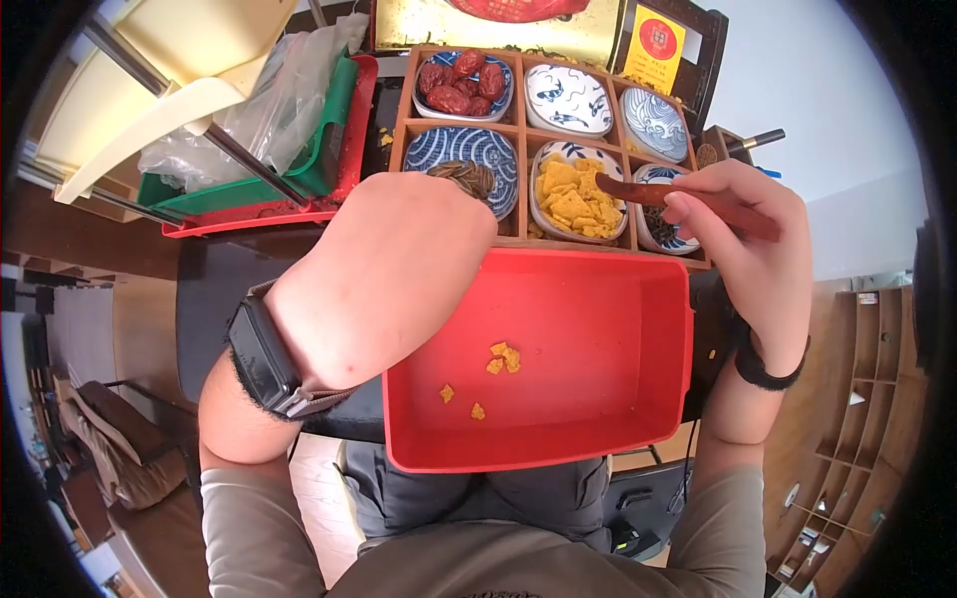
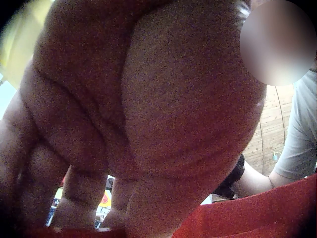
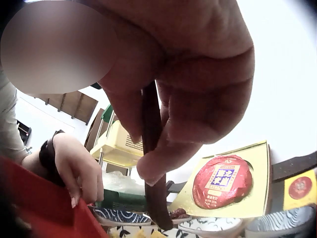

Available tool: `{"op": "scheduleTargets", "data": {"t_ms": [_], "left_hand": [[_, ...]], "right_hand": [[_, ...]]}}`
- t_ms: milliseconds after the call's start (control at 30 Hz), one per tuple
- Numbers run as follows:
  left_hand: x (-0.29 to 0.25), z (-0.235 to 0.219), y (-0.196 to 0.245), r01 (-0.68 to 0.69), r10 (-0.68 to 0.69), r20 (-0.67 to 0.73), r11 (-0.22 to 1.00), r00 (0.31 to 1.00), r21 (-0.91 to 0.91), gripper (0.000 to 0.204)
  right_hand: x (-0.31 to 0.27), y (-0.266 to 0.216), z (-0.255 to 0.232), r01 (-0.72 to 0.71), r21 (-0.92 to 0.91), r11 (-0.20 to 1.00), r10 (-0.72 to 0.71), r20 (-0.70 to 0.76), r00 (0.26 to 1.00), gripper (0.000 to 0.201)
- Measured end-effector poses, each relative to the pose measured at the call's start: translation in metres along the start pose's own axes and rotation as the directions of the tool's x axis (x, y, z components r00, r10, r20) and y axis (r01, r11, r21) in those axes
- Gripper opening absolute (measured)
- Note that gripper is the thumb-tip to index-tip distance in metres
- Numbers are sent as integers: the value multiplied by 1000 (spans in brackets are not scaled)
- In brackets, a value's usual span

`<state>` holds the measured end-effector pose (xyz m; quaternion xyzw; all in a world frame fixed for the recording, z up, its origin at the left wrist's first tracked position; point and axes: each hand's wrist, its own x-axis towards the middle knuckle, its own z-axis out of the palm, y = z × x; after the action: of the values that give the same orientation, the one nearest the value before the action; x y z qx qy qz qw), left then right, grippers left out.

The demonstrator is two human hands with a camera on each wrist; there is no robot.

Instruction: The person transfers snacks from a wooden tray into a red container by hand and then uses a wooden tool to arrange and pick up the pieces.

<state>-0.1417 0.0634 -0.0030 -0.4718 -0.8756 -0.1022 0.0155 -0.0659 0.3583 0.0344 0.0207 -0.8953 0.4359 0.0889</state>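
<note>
My right hand (image 1: 755,221) pinches a slim reddish-brown wooden stick (image 1: 733,210) between thumb and fingers. The stick's curved tip (image 3: 161,217) reaches over a dish (image 1: 540,210) of yellow chips (image 1: 578,199) in the wooden compartment tray (image 1: 518,149). My left hand (image 1: 399,259) is bent down at the back left corner of a red bin (image 1: 538,453). Thumb and fingers (image 2: 81,198) come down at the bin's rim in both wrist views; the head view hides the fingertips. Several small yellow pieces (image 1: 508,359) lie on the bin's floor.
Other tray dishes hold red dates (image 1: 459,85), brown seeds (image 1: 464,177) and dark dried bits (image 1: 653,229). Two patterned dishes (image 1: 566,98) stand in the back row. Behind them is a box with a red round package (image 3: 223,181). A green bin (image 1: 239,194) holds plastic bags at left.
</note>
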Motion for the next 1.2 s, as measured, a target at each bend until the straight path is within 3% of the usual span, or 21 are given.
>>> {"op": "scheduleTargets", "data": {"t_ms": [533,733,933,1200], "left_hand": [[-1,0,0,-12,12,-18,1000,1000,-6,12],[-1,1,0,-1,0,-23,1000,1000,-30,13],[-1,2,-1,-3,2,-30,1000,1000,-24,14],[0,1,0,10,-10,4,1000,1000,-7,15]], "right_hand": [[3,3,3,-7,10,1000,6,23,1000,12],[5,8,10,28,198,980,-23,-25,999,15],[3,7,5,9,136,991,-20,75,997,24],[2,10,7,45,111,993,-51,51,997,21]]}}
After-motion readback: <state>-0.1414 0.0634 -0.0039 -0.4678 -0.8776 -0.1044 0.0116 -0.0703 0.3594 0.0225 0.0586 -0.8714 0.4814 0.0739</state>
